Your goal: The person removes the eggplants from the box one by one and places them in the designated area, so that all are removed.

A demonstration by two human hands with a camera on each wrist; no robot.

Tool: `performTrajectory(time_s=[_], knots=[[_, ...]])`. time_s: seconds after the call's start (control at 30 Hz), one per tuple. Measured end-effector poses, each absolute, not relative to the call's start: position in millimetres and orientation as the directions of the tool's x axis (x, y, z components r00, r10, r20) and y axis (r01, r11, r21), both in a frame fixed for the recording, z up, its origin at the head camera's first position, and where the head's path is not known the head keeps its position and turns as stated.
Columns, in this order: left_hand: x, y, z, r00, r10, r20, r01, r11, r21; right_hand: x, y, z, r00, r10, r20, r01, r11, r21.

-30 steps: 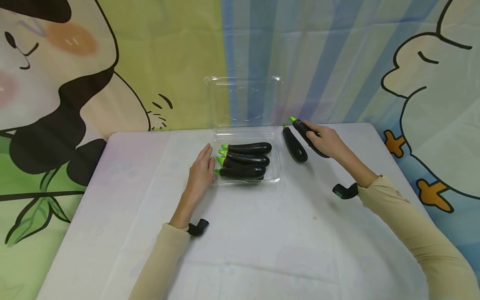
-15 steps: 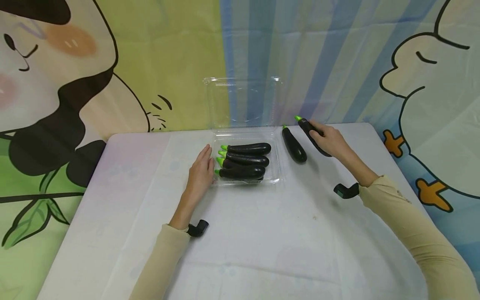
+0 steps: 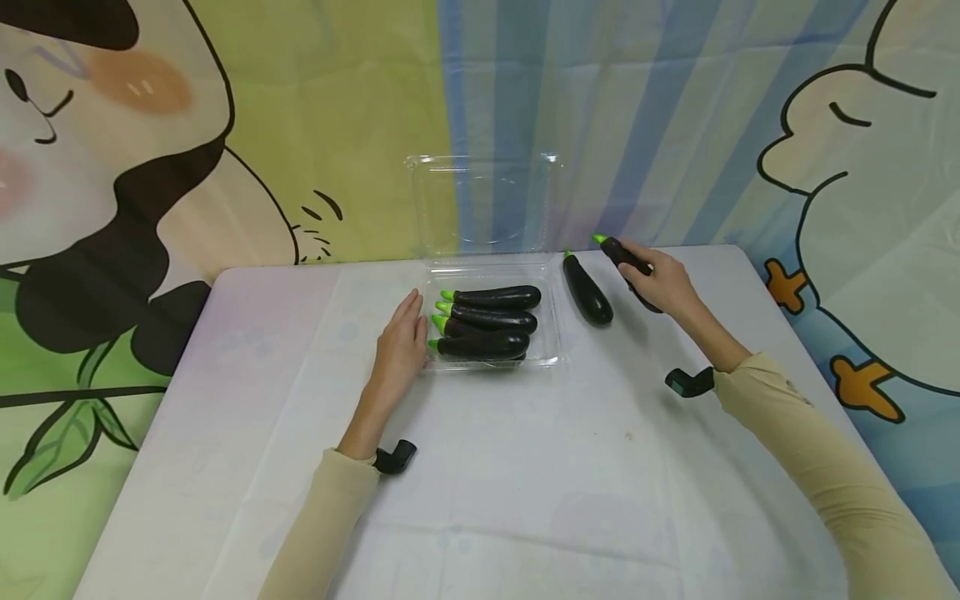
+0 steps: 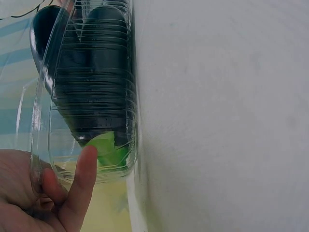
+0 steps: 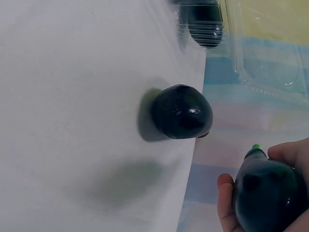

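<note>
The left hand (image 3: 401, 343), fingers straight, touches a clear plastic hinged box (image 3: 555, 346) of elongated glossy black eggplants (image 3: 491, 320) near the white table's (image 3: 525, 467) far edge; rightward lies a loose eggplant (image 3: 587, 292); the right hand (image 3: 665, 283) grips another eggplant (image 3: 617, 252).

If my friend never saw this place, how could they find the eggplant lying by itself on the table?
Start with the white table and look near its far edge for the clear box. Just to the right of that box, a dark eggplant lies with its green tip pointing away from the person. It is the only one neither in the box nor in the right hand.
</note>
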State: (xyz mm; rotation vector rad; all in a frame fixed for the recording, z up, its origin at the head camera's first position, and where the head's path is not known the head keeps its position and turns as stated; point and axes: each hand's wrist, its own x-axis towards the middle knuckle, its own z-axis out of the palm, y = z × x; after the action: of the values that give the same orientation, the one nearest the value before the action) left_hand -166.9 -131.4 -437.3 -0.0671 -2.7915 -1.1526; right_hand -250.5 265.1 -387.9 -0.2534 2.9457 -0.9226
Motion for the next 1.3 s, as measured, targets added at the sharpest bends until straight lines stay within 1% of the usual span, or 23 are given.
performTrajectory(time_s=[0.23, 0.33, 0.6, 0.93, 1.13, 1.3], knots=[[-167, -133, -437, -0.992, 0.006, 0.129, 0.095, 0.708, 0.699, -256, 270, -396, -0.988, -0.113, -0.107, -0.018, 0.765, -0.644], [-167, -133, -437, -0.991, 0.009, 0.132, 0.099, 0.709, 0.698, -258, 273, -397, -0.986, -0.103, -0.132, 0.010, 0.750, -0.661], [-166, -132, -437, -0.990, 0.006, 0.142, 0.105, 0.706, 0.700, -256, 278, -398, -0.987, -0.097, -0.130, 0.022, 0.714, -0.700], [-167, -132, -438, -0.995, -0.016, 0.103, 0.063, 0.702, 0.710, -260, 277, -399, -0.990, -0.063, -0.129, 0.046, 0.712, -0.701], [-167, -132, -438, -0.995, -0.013, 0.098, 0.061, 0.700, 0.712, -261, 275, -403, -0.986, -0.043, -0.162, 0.083, 0.713, -0.696], [-167, -132, -438, -0.994, -0.016, 0.104, 0.063, 0.702, 0.710, -262, 273, -408, -0.985, -0.025, -0.170, 0.111, 0.665, -0.738]])
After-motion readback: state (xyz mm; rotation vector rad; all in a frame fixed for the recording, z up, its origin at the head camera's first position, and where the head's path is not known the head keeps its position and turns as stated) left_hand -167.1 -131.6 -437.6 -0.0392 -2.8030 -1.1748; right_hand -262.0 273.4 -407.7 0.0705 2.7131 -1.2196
